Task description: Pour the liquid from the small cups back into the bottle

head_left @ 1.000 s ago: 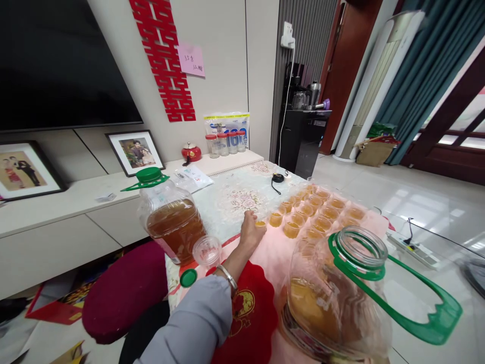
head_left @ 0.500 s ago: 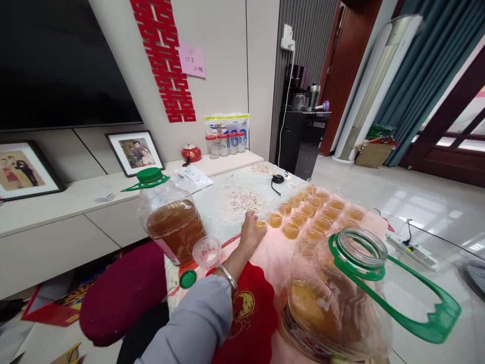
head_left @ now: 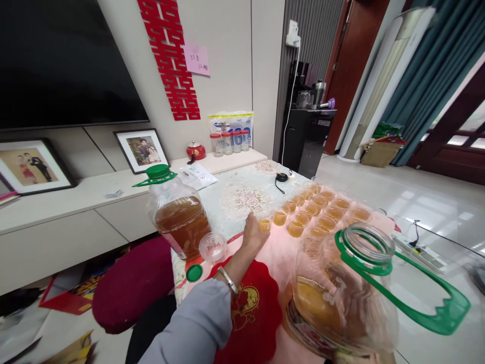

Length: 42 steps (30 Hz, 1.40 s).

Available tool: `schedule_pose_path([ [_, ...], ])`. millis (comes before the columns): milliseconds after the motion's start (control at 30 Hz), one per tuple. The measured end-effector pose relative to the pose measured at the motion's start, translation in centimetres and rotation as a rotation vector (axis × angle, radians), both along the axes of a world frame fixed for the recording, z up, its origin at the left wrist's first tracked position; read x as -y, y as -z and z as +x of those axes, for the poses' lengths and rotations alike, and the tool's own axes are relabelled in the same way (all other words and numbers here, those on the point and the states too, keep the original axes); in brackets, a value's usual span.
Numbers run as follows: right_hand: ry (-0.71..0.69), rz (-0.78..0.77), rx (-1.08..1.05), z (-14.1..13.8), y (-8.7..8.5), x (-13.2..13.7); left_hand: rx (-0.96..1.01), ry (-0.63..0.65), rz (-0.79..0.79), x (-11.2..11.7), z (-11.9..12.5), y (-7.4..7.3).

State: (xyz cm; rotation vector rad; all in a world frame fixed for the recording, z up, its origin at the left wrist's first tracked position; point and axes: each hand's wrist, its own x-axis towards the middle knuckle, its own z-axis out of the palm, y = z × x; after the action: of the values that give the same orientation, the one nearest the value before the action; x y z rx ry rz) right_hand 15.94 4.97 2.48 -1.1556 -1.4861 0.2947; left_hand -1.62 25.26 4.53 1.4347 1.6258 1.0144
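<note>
See a flower-patterned desk (head_left: 237, 177), partly under pink cloth (head_left: 278, 253). See at near right an open, green-handled jug (head_left: 341, 308), and at left a green-capped jug (head_left: 182, 218) of brown liquid. Cannot tell the right grip's state. Hold in the left grip (head_left: 253, 234) a small amber-filled cup (head_left: 264, 224), just beside rows of similar cups (head_left: 280, 218). See a green lid (head_left: 194, 273) near the capped jug.

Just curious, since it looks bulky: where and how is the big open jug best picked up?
I'd take the green handle from the right: it juts out that way from the top of the open jug, and its long loop looks roomy enough to reach through. The wide, rounded body seems harder to grip, and cups crowd its far side.
</note>
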Motion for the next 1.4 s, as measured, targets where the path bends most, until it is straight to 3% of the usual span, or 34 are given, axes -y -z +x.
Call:
schedule_pose_path([
  [133,-0.049,-0.035,-0.036,3.6,-0.7,0.6,-0.093,0.01,0.005,1.8,-0.3,-1.7],
  [267,-0.077,-0.064,-0.057,4.7,-0.1,0.3,-0.187,0.133,0.065,5.0,-1.4,-4.4],
  [400,-0.051,-0.107,-0.069,4.9,1.0,0.5,-0.322,0.288,0.201,8.8,-4.7,-7.5],
  [500,-0.001,-0.155,-0.07,4.9,2.4,1.1,-0.5,0.277,0.25,10.7,-8.4,-8.6],
  [600,0.025,-0.127,-0.106,4.9,3.8,1.3,-0.672,0.234,0.269,11.6,-11.8,-8.2],
  [700,0.041,-0.086,-0.128,4.9,4.2,1.1,-0.785,0.223,0.255,12.0,-13.8,-6.7],
  [867,-0.009,-0.077,-0.111,4.5,2.4,0.6,-0.876,0.208,0.243,11.7,-14.6,-4.0],
  [1000,-0.041,-0.072,-0.095,4.3,1.2,0.3,-0.885,0.178,0.279,11.1,-14.6,-2.8],
  [1200,-0.03,-0.074,-0.179,3.9,1.2,0.4,-0.859,0.189,0.314,11.1,-14.6,-4.0],
  [1400,-0.116,-0.087,-0.15,4.0,0.6,0.2,-0.802,0.192,0.394,11.0,-14.7,-5.0],
])
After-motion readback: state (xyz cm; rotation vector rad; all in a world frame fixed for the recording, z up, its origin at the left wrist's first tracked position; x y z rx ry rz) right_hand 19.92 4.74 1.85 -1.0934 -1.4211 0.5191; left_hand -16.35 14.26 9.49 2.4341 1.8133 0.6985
